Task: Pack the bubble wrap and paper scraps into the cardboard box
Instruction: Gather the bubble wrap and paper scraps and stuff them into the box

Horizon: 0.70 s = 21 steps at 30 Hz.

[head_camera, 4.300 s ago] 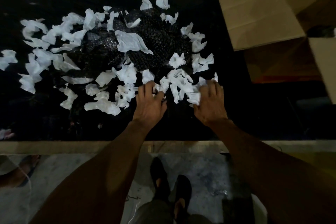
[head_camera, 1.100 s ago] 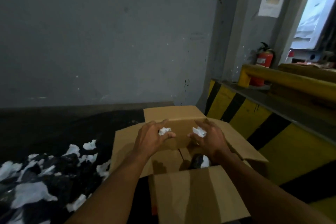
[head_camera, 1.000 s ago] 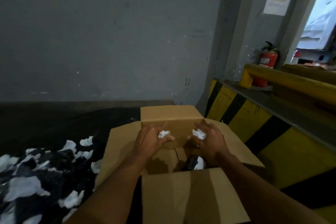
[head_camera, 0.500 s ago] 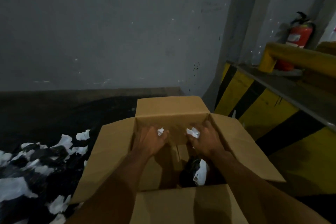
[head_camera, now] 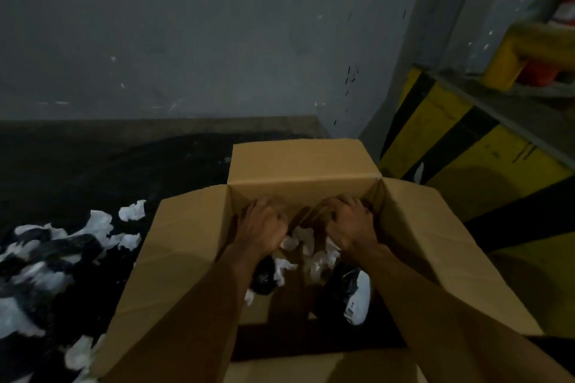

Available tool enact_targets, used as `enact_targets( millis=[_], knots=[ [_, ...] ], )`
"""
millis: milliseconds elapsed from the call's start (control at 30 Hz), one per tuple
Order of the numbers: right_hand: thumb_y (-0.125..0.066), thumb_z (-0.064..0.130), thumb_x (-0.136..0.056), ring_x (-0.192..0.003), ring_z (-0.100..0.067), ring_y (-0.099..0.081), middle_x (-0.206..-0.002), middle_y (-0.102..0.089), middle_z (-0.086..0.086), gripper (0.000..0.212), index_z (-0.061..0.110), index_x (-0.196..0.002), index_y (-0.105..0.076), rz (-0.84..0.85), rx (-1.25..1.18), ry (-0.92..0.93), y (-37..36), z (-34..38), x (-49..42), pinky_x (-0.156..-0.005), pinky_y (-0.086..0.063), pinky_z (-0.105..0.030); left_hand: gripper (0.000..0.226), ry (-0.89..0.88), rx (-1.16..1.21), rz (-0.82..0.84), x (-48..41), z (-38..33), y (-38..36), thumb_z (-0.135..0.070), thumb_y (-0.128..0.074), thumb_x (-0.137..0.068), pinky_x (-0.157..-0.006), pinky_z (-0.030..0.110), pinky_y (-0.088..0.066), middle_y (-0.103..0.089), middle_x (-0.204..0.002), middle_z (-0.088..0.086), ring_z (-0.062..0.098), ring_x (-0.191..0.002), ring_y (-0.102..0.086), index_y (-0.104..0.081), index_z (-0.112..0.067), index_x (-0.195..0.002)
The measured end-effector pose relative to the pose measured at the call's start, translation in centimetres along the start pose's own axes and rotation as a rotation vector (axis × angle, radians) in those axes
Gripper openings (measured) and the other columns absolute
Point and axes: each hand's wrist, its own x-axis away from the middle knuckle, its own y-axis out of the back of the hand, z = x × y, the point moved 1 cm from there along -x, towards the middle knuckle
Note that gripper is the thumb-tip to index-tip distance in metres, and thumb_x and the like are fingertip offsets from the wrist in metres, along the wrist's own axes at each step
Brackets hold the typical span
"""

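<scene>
The cardboard box sits at lower centre, mouth up, flaps splayed outward. The left hand and right hand reach inside, fingers curled; I cannot tell whether they grip anything. Paper scraps lie between them, and others litter the dark worktop at lower left.

On my feed the open brown cardboard box stands right of the dark desk, its left flap stretched toward the desk. The left hand and the right hand are both inside the box, side by side near its far wall. White crumpled paper scraps lie in the box between and below them. I see more scraps on the desk left of the box, over the dark bubble wrap. Behind stands the grey wall; to the right, the yellow-and-black striped barrier.
</scene>
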Motion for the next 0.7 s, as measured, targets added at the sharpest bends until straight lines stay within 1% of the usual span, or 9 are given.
enact_targets(
  millis=[67,100,167,200,333,400,567,600,700],
  knots=[
    [-0.053,0.024,-0.086,-0.124,-0.031,-0.047,-0.135,-0.051,-0.004,0.042,0.027,-0.128,-0.053,-0.011,-0.066,0.009,-0.1,-0.2,-0.3,-0.106,-0.034,-0.054,0.048,-0.027,-0.027,0.044,-0.3,-0.1,-0.3,-0.013,-0.038,-0.097,-0.114,0.034,-0.005,-0.029,-0.154,0.000,0.019,-0.141,-0.023,-0.039,-0.019,-0.144],
    [-0.057,0.019,-0.084,-0.120,-0.031,-0.051,-0.130,-0.055,-0.005,0.043,0.025,-0.126,-0.054,-0.014,-0.081,0.017,-0.1,-0.3,-0.3,-0.105,-0.036,-0.053,0.054,-0.042,-0.036,0.067,-0.3,0.0,-0.5,-0.010,-0.042,-0.095,-0.114,0.038,-0.001,-0.027,-0.156,-0.001,0.019,-0.143,-0.021,-0.034,-0.020,-0.147],
    [-0.064,0.013,-0.079,-0.116,-0.031,-0.054,-0.124,-0.059,-0.006,0.045,0.023,-0.122,-0.056,-0.015,-0.085,0.034,0.1,-0.3,-0.3,-0.103,-0.038,-0.052,0.065,-0.059,0.002,0.085,-0.3,0.4,-0.9,-0.008,-0.053,-0.089,-0.116,0.054,-0.011,-0.030,-0.154,-0.001,0.024,-0.142,-0.026,-0.031,-0.025,-0.147],
    [-0.065,0.011,-0.078,-0.116,-0.032,-0.054,-0.124,-0.060,-0.006,0.045,0.023,-0.121,-0.057,-0.021,-0.077,0.040,0.2,-0.1,-0.1,-0.104,-0.038,-0.051,0.066,-0.061,0.038,0.072,-0.2,0.5,-1.2,-0.007,-0.057,-0.087,-0.115,0.055,-0.020,-0.035,-0.151,-0.001,0.025,-0.139,-0.032,-0.034,-0.026,-0.146],
    [-0.060,0.005,-0.080,-0.118,-0.032,-0.054,-0.126,-0.060,-0.008,0.044,0.022,-0.120,-0.059,-0.063,-0.045,0.033,0.6,-0.1,0.5,-0.109,-0.032,-0.051,0.050,-0.085,0.091,-0.009,0.5,0.4,-0.8,-0.006,-0.056,-0.090,-0.108,0.039,-0.038,-0.050,-0.140,0.002,0.022,-0.124,-0.049,-0.050,-0.021,-0.137],
    [-0.058,-0.002,-0.080,-0.119,-0.033,-0.053,-0.130,-0.058,-0.010,0.049,0.020,-0.124,-0.057,-0.041,-0.042,0.033,0.8,-0.2,1.0,-0.104,-0.040,-0.046,0.048,-0.084,0.090,-0.032,1.0,0.4,-0.2,-0.002,-0.053,-0.089,-0.103,0.033,-0.042,-0.054,-0.136,0.003,0.023,-0.120,-0.053,-0.054,-0.021,-0.133],
    [-0.054,0.005,-0.089,-0.117,-0.029,-0.054,-0.132,-0.055,-0.010,0.040,0.017,-0.127,-0.055,-0.126,-0.063,0.059,1.9,0.4,3.4,-0.096,-0.047,-0.038,0.029,-0.031,0.096,-0.089,3.1,-0.4,1.9,-0.011,-0.053,-0.091,-0.081,0.033,-0.052,-0.066,-0.099,0.005,0.023,-0.092,-0.062,-0.060,-0.018,-0.118],
    [-0.053,0.010,-0.091,-0.117,-0.029,-0.054,-0.132,-0.056,-0.010,0.038,0.017,-0.128,-0.054,-0.142,-0.076,0.061,2.2,0.7,4.1,-0.097,-0.046,-0.038,0.029,-0.030,0.117,-0.098,3.7,-0.5,2.4,-0.016,-0.053,-0.092,-0.081,0.035,-0.053,-0.066,-0.098,0.004,0.022,-0.090,-0.062,-0.059,-0.019,-0.120],
    [-0.051,0.022,-0.094,-0.117,-0.030,-0.053,-0.131,-0.056,-0.011,0.037,0.016,-0.130,-0.053,-0.167,-0.099,0.072,2.8,1.8,6.0,-0.098,-0.045,-0.039,0.038,-0.039,0.087,-0.166,5.9,-0.9,3.4,-0.031,-0.053,-0.093,-0.091,0.042,-0.050,-0.061,-0.120,0.007,0.024,-0.105,-0.058,-0.054,-0.021,-0.130]
  ],
)
